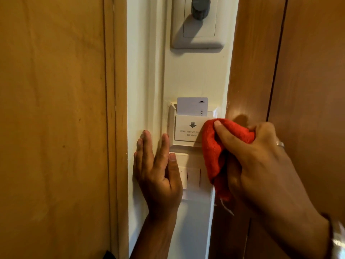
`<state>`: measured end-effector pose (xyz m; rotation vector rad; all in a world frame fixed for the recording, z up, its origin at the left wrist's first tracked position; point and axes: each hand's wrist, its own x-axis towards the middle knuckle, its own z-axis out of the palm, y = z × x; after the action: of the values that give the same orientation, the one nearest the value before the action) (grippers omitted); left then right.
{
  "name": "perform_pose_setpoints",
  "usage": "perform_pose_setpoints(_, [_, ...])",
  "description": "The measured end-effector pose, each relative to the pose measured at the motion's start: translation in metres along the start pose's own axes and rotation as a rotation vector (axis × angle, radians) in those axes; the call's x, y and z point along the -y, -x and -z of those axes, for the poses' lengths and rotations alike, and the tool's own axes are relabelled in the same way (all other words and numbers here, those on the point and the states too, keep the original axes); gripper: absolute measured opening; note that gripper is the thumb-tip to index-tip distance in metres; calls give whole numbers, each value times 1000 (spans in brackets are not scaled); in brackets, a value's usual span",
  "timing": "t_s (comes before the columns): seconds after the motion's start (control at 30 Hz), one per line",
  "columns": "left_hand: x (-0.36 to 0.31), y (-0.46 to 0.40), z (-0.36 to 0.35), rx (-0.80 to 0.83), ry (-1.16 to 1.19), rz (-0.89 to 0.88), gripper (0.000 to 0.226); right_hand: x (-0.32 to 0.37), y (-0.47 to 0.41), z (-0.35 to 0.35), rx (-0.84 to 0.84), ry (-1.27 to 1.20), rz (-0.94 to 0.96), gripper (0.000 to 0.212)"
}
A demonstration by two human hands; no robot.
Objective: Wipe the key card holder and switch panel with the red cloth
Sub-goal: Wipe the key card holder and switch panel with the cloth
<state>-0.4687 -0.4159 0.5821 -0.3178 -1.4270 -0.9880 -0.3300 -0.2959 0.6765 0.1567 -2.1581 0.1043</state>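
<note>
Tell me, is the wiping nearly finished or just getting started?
Nothing looks clearly finished; cleanliness can't be judged. In hand: the right hand presses the red cloth on the right side of the key card holder, with the key card in its slot. The left hand rests flat on the wall. Left: the switch panel below.

Two hands up: the left hand (pixel 158 174) and the right hand (pixel 261 161). One cloth (pixel 214 146). One card (pixel 192 106), one holder (pixel 186 131). One switch panel (pixel 194 176), with one rocker clearly visible. One knob (pixel 200 7) on one plate (pixel 197 30). One ring (pixel 280 143).
</note>
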Motion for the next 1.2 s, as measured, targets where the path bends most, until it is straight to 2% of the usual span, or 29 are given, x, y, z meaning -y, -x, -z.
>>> perform_pose_setpoints(0.1, [0,0,1,9,14,10,37,2,8,-2,57,138,31,57])
perform_pose_setpoints(0.2, [-1,-1,1,2,9,16,38,0,22,-10,135,238,50,70])
perform_pose_setpoints(0.3, [-3,-3,1,0,3,6,37,-2,12,-4,51,232,42,53])
perform_pose_setpoints(0.4, [-2,-2,1,6,2,9,38,-4,2,0,-46,246,15,51])
perform_pose_setpoints(0.6, [-2,-2,2,7,-3,21,38,-11,10,0,14,376,76,55])
perform_pose_setpoints(0.7, [-3,-1,1,6,12,26,38,-17,-4,8,3,441,41,58])
perform_pose_setpoints(0.83, [-2,-1,1,0,18,24,38,-16,3,7,62,443,102,77])
perform_pose_setpoints(0.9, [-2,-1,0,-4,9,15,38,-15,13,4,96,425,161,77])
perform_pose_setpoints(0.97, [-2,-1,0,-5,10,10,37,-17,12,7,87,393,149,75])
perform_pose_setpoints(1.07, [-1,-1,1,-4,7,7,37,-17,7,10,49,397,147,87])
perform_pose_setpoints(1.2, [-1,-1,1,-4,1,12,37,-12,10,4,56,411,210,76])
